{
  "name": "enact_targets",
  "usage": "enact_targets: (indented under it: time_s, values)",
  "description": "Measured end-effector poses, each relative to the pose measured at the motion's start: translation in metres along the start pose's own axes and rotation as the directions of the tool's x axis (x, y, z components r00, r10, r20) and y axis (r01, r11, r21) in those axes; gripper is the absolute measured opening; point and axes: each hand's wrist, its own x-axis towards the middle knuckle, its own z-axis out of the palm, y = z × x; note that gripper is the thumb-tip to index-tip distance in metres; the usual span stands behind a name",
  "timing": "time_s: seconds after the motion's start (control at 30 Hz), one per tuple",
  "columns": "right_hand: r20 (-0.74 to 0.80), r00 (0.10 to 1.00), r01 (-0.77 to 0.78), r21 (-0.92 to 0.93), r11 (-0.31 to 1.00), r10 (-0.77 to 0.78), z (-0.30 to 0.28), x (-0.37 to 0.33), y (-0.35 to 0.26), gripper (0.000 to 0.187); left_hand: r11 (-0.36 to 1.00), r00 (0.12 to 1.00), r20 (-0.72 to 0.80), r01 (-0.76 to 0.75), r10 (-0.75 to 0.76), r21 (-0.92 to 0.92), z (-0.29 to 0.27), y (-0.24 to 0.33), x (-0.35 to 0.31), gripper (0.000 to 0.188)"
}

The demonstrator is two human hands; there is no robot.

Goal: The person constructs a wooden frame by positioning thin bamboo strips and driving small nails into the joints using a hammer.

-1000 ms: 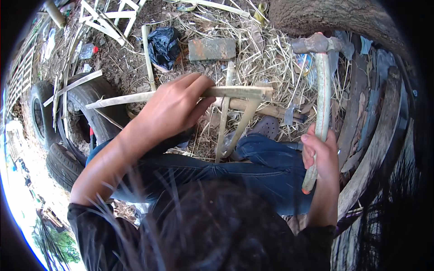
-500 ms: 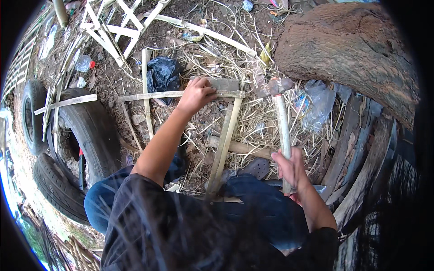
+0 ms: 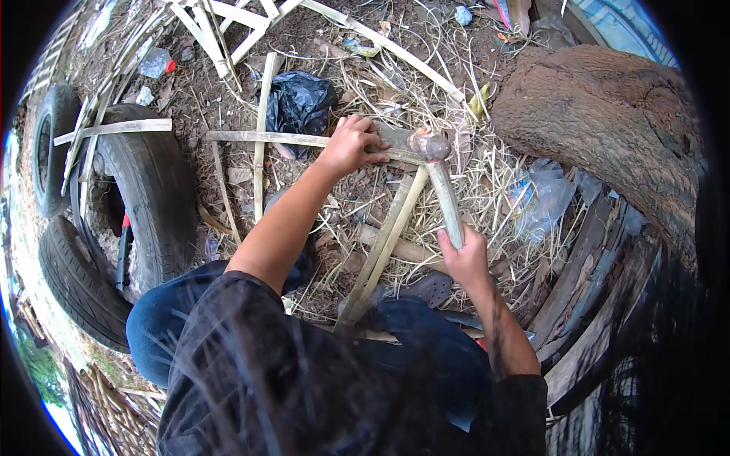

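My left hand (image 3: 353,146) grips a flat bamboo strip (image 3: 300,139) near its right end, fingers curled over the far edge. A flat grey piece (image 3: 394,137) lies just beyond the strip, beside my fingertips; its material is unclear. My right hand (image 3: 466,260) is closed around the pale handle of a hammer (image 3: 447,201). The hammer's worn, rounded head is over the strip's right end, and whether they touch is unclear. Two bamboo slats (image 3: 384,239) run from that end toward my legs. Farther left, the strip crosses another slat (image 3: 261,159).
Old tires (image 3: 156,201) lie at the left. A thick tree trunk (image 3: 593,114) slants across the right, with a clear plastic bag (image 3: 547,197) below it. A black plastic bag (image 3: 299,102) sits beyond the strip. A round wood piece (image 3: 407,247) lies among shavings.
The hammer has moved left, its head now over the strip's right end instead of beside it. My right hand has shifted left and up with it. My left hand keeps its hold; the view has shifted.
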Motion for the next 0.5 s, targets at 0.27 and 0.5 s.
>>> enact_targets:
  time_s: [0.27, 0.5]
  values:
    - [0.026, 0.993, 0.117, -0.151, 0.982, -0.114, 0.018, -0.003, 0.005, 0.018, 0.999, 1.0, 0.029, 0.007, -0.009, 0.054, -0.01, -0.007, -0.013, 0.028]
    - [0.128, 0.98, -0.101, -0.323, 0.941, 0.15, 0.011, 0.016, 0.005, 0.017, 1.0, 1.0, -0.008, -0.023, 0.023, -0.014, -0.006, -0.012, -0.02, 0.028]
